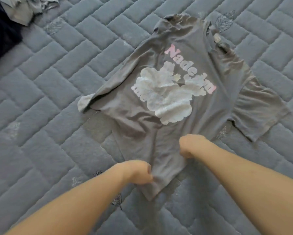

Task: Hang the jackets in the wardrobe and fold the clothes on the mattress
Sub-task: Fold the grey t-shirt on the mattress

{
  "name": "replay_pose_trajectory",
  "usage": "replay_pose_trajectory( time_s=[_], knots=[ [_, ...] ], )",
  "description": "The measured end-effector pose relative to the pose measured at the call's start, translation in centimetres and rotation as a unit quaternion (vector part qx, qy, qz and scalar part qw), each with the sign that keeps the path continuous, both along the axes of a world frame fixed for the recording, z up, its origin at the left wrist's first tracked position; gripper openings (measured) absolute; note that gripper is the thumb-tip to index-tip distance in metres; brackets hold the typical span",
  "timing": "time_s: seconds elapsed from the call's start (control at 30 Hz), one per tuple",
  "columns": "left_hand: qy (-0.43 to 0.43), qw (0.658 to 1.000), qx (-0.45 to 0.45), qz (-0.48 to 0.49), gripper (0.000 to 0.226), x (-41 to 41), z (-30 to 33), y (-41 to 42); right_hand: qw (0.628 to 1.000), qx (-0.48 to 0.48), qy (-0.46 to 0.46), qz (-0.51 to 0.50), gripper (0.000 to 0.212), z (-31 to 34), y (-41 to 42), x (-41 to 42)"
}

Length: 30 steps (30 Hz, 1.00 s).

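A grey T-shirt [189,53] with pink lettering and a white flower print lies spread on the quilted grey mattress [45,92], print side up, its collar end far from me and its hem toward me. My left hand [137,172] grips the near hem at its left side, fingers curled into the cloth. My right hand [191,146] grips the hem a little farther right and higher. The cloth between both hands is bunched. One sleeve sticks out to the right, the other is crumpled at the left.
A pile of light grey clothes [23,9] lies at the top left corner beside a dark navy garment [1,38] at the left edge. The mattress surrounds the shirt on all sides.
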<state>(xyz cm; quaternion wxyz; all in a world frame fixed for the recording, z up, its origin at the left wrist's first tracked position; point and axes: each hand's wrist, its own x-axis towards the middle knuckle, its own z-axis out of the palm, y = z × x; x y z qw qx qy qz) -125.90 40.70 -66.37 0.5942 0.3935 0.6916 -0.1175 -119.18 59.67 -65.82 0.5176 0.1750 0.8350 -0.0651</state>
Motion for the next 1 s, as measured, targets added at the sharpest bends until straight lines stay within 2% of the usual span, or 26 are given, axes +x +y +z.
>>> replay_pose_trajectory(
  time_s=[0.03,0.07,0.13,0.2,0.23,0.27,0.33,0.4,0.43,0.5,0.53,0.57,0.63,0.7,0.77,0.8,0.83,0.87,0.9,0.97,1.0],
  knots=[
    [0.089,0.99,0.068,0.081,0.03,-2.3,-0.4,-0.5,0.998,0.009,0.062,-0.029,0.038,0.0,-0.2,-1.0],
    [0.169,0.961,0.128,0.175,0.027,-4.7,-1.0,-1.1,0.991,0.013,0.127,-0.044,0.036,-0.1,-0.7,-2.2],
    [0.282,0.865,0.196,0.366,0.033,-9.7,-1.7,-2.1,0.971,0.006,0.236,-0.031,0.033,-0.7,-2.5,-4.6],
    [0.322,0.768,0.178,0.524,0.055,-14.2,-2.7,-3.2,0.961,-0.027,0.274,-0.009,0.04,-1.4,-5.8,-6.4],
    [0.325,0.735,0.161,0.573,0.069,-16.0,-3.2,-3.8,0.962,-0.05,0.267,0.001,0.047,-1.9,-7.8,-7.0],
    [0.328,0.718,0.155,0.594,0.082,-17.6,-3.7,-4.3,0.965,-0.067,0.252,0.015,0.054,-2.4,-10.0,-7.5],
    [0.326,0.711,0.181,0.596,0.098,-19.8,-4.6,-5.0,0.974,-0.08,0.208,0.046,0.059,-3.4,-13.9,-8.2],
    [0.321,0.697,0.221,0.602,0.091,-22.1,-5.2,-5.1,0.982,-0.074,0.163,0.063,0.04,-4.2,-16.1,-9.4],
    [0.32,0.7,0.227,0.597,0.076,-23.3,-5.3,-5.1,0.985,-0.066,0.144,0.065,0.031,-4.3,-16.3,-10.2],
    [0.331,0.742,0.194,0.55,0.035,-25.1,-5.2,-5.1,0.992,-0.064,0.092,0.066,0.032,-4.0,-15.9,-11.7],
    [0.345,0.757,0.19,0.521,0.027,-26.0,-5.0,-5.2,0.993,-0.074,0.055,0.072,0.034,-3.8,-15.5,-12.5],
    [0.36,0.765,0.197,0.497,0.026,-26.7,-4.7,-5.2,0.992,-0.092,0.005,0.082,0.035,-3.4,-15.0,-13.1],
    [0.373,0.763,0.219,0.48,0.025,-27.9,-3.6,-5.1,0.972,-0.142,-0.154,0.105,0.034,-3.0,-14.4,-13.9],
    [0.334,0.76,0.199,0.52,0.033,-28.7,-3.0,-5.3,0.938,-0.153,-0.285,0.124,0.034,-2.8,-14.1,-14.2],
    [0.279,0.791,0.104,0.534,0.063,-28.3,-3.0,-5.7,0.934,-0.136,-0.287,0.163,0.034,-2.8,-13.8,-14.0],
    [0.273,0.812,0.064,0.512,0.069,-27.7,-3.3,-5.9,0.938,-0.133,-0.263,0.182,0.033,-2.8,-13.9,-13.9],
    [0.276,0.816,0.052,0.506,0.068,-27.1,-3.6,-6.1,0.945,-0.136,-0.225,0.194,0.032,-2.7,-14.0,-13.6],
    [0.285,0.798,0.055,0.528,0.065,-26.6,-4.0,-6.2,0.956,-0.141,-0.173,0.193,0.03,-2.8,-14.1,-13.5],
    [0.293,0.767,0.061,0.568,0.064,-26.1,-4.3,-6.3,0.967,-0.142,-0.12,0.172,0.029,-2.9,-14.2,-13.2],
    [0.297,0.683,0.073,0.663,0.067,-25.7,-4.6,-6.2,0.981,-0.136,-0.046,0.127,0.024,-3.3,-14.3,-12.6],
    [0.279,0.643,0.087,0.708,0.062,-25.9,-4.7,-6.2,0.982,-0.142,-0.039,0.119,0.017,-3.6,-14.1,-12.4]
  ],
)
